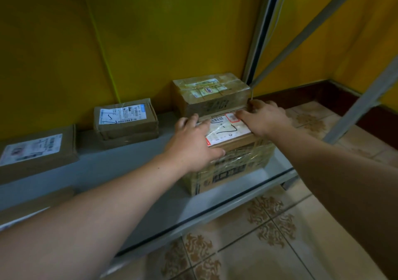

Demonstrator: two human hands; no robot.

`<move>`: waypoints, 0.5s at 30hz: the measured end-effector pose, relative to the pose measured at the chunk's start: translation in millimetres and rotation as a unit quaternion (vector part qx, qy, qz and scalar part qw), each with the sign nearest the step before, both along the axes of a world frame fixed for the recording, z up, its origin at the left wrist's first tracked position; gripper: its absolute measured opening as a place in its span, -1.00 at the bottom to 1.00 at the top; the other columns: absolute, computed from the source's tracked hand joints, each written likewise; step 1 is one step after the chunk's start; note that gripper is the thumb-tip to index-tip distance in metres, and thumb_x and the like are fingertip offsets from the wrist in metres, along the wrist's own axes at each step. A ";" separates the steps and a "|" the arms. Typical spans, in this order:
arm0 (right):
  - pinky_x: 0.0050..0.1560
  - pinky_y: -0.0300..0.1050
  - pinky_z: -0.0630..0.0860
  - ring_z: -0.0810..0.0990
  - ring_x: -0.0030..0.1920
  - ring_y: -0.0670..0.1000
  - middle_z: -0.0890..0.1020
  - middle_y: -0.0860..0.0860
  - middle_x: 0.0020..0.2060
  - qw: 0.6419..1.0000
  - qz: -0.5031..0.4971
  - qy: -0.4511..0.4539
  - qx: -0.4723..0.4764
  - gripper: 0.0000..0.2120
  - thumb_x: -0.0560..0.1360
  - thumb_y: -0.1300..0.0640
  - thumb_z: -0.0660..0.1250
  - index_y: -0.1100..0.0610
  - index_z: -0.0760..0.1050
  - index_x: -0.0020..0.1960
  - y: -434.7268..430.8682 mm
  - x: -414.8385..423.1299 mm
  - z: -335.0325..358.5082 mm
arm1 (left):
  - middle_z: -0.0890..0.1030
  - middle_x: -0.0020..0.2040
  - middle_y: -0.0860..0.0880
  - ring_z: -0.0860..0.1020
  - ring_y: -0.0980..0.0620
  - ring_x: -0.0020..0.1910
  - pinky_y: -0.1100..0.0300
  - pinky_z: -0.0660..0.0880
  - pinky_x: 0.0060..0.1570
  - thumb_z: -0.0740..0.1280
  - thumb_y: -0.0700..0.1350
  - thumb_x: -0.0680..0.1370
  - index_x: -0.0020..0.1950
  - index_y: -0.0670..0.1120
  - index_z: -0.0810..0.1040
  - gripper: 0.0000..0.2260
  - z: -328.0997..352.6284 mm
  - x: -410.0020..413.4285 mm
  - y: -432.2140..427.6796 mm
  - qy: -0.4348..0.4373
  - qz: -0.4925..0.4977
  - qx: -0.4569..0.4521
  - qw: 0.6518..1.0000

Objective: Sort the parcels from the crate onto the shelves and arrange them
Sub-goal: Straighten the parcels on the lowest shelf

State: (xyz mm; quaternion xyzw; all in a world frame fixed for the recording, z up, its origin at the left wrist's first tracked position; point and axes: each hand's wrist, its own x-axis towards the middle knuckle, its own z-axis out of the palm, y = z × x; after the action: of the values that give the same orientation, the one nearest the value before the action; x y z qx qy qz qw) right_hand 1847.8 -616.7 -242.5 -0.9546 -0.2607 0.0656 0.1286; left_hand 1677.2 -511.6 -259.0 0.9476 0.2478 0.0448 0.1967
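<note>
- Resting on taped parcel (237, 163): both hands lie on its labelled top; parcel sits at right end of grey shelf (116, 167).
- Left hand (193, 144): fingers straight and flat, thumb splayed along front edge.
- Right hand (266, 116): fingers spread wide at far right corner, touching rear parcel (206, 94).
- Small parcel (126, 120) and flat parcel (36, 150) sit further left on shelf.
</note>
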 end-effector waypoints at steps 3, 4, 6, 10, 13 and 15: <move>0.38 0.27 0.26 0.26 0.45 0.20 0.36 0.09 0.45 1.000 0.004 -0.024 0.016 -0.25 0.39 -0.50 0.06 -0.13 0.33 0.46 2.3 -4.0 3.0 | 0.03 0.60 -0.05 -0.04 -0.11 0.55 0.05 -0.03 0.48 0.33 0.27 0.48 0.58 0.04 0.13 -0.24 0.5 -2.6 2.4 -0.021 -0.006 -0.023 0.999; 0.41 0.28 0.23 0.23 0.47 0.19 0.33 0.07 0.48 1.000 0.007 -0.015 0.009 -0.25 0.40 -0.50 0.06 -0.13 0.32 0.46 -1.9 1.9 -1.5 | 0.04 0.60 -0.04 -0.05 -0.07 0.55 0.07 -0.04 0.48 0.33 0.25 0.49 0.57 0.04 0.17 -0.27 -0.5 -5.6 3.9 -0.038 -0.005 -0.042 0.998; 0.45 0.29 0.17 0.18 0.51 0.19 0.25 0.05 0.53 1.000 0.016 -0.003 0.004 -0.26 0.43 -0.49 0.08 -0.15 0.28 0.50 -6.9 2.0 -1.1 | 0.04 0.60 -0.01 -0.07 0.00 0.55 0.09 -0.07 0.48 0.33 0.22 0.50 0.55 0.03 0.22 -0.32 -3.8 -11.7 5.5 -0.073 -0.002 -0.064 0.995; 0.45 0.26 0.18 0.19 0.51 0.23 0.18 0.00 0.56 1.000 0.027 -0.001 -0.004 -0.30 0.48 -0.46 0.13 -0.20 0.21 0.54 -11.5 -2.1 2.4 | 0.05 0.59 -0.01 -0.07 0.01 0.55 0.07 -0.07 0.49 0.34 0.23 0.49 0.56 0.01 0.19 -0.28 -8.8 -16.1 2.9 -0.073 -0.012 -0.042 0.996; 0.44 0.25 0.21 0.19 0.51 0.22 0.17 -0.02 0.56 1.000 0.023 -0.001 -0.008 -0.31 0.48 -0.45 0.14 -0.21 0.20 0.54 -13.0 -3.1 2.3 | 0.07 0.58 -0.01 -0.04 0.02 0.53 0.08 -0.04 0.48 0.35 0.23 0.48 0.56 0.00 0.20 -0.27 -6.6 -17.4 2.7 -0.068 -0.021 -0.041 0.997; 0.43 0.24 0.19 0.18 0.51 0.21 0.16 -0.03 0.57 1.000 0.021 -0.009 -0.009 -0.32 0.49 -0.44 0.14 -0.21 0.20 0.54 -12.6 -4.2 1.9 | 0.09 0.58 -0.01 -0.02 0.02 0.52 0.10 -0.02 0.47 0.36 0.23 0.48 0.55 -0.01 0.22 -0.28 -5.6 -18.1 2.4 -0.072 -0.018 -0.042 0.996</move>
State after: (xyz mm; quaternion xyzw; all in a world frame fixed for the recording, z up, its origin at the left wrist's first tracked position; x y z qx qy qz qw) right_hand 1843.6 -629.2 -240.7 -0.9504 -0.2817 0.0622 0.1167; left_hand 1659.1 -509.2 -264.6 0.9369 0.2178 0.0992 0.2549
